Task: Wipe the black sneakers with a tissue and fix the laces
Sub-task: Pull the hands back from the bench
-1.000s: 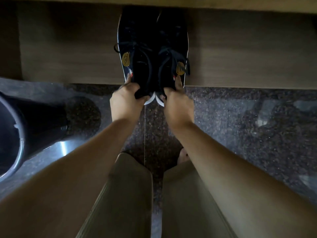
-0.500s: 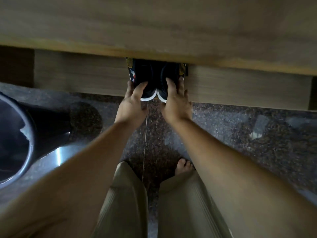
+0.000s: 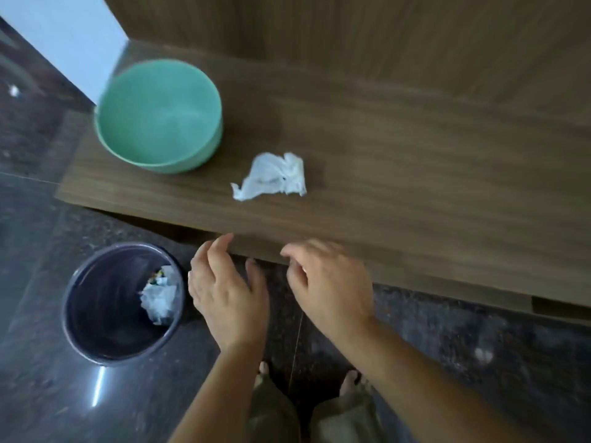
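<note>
On the table point(image 3: 399, 174), crumpled tissue point(image 3: 271, 177) lies far of both empty, spread hands, left hand point(image 3: 228, 292) and right hand point(image 3: 329, 287) about equally near; sneakers out of view.

Sneakers gone under the shelf point(image 3: 383, 199) — both hands point(image 3: 230, 298) now empty, fingers spread.

Both bare forearms reach forward side by side, the left hand point(image 3: 228, 294) spread open with fingers point(image 3: 220, 251) pointing ahead, the right hand point(image 3: 332, 287) beside it empty, its fingers loosely curled and blurred, while bare toes point(image 3: 263, 369) show below.
</note>
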The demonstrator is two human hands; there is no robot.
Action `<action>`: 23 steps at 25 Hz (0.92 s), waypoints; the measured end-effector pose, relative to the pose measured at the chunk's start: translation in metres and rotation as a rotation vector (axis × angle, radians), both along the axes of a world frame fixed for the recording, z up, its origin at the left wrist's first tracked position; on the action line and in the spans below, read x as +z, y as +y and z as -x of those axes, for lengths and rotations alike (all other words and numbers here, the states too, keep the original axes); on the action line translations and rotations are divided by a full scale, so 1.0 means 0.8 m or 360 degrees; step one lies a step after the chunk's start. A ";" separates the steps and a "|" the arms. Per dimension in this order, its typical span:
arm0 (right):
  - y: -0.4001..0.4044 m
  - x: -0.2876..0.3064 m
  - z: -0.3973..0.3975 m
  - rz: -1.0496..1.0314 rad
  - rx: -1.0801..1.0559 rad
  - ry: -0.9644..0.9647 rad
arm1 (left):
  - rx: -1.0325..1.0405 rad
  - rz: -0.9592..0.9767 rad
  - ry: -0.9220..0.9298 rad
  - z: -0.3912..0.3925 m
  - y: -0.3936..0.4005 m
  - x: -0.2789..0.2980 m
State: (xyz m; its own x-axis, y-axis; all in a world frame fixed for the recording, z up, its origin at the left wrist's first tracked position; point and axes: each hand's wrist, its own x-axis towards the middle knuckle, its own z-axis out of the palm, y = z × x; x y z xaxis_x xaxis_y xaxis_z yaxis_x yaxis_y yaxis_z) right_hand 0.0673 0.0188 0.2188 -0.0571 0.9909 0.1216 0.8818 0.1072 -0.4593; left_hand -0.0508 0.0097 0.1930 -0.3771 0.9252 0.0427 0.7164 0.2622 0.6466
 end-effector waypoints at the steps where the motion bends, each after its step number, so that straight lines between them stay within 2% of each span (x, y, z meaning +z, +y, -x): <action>1: 0.017 0.013 0.004 -0.0050 -0.0055 -0.0018 | 0.0020 0.0001 0.0032 0.009 0.009 0.011; 3: 0.056 0.031 0.016 0.0065 -0.0173 -0.0041 | -0.0018 0.0107 0.0111 0.030 0.030 0.027; 5: 0.089 0.030 0.025 0.0440 -0.0249 -0.0093 | -0.0091 0.0214 0.0156 0.048 0.046 0.033; 7: 0.109 0.021 0.033 0.0602 -0.0291 -0.0158 | -0.0145 0.0254 0.0181 0.062 0.053 0.033; 13: 0.126 0.014 0.063 0.0372 -0.0284 -0.0143 | -0.0136 0.0374 0.0189 0.101 0.037 0.020; 18: 0.090 0.029 0.138 0.0141 0.0098 0.0014 | 0.0008 0.0446 0.0180 0.153 0.026 0.015; 20: 0.081 0.018 0.181 0.0192 0.0254 -0.0021 | 0.0097 0.0471 0.0175 0.184 0.016 0.014; 23: 0.078 -0.010 0.250 0.0469 0.0433 -0.0111 | 0.0253 0.0524 0.0188 0.234 -0.004 0.008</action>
State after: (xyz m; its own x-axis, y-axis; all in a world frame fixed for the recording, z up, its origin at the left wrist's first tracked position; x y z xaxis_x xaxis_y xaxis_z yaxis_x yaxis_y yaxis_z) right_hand -0.1331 0.0809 0.2110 -0.3201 0.9304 -0.1787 0.8696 0.2137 -0.4451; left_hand -0.2383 0.0062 0.1991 -0.5272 0.8270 -0.1952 0.7145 0.5557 0.4249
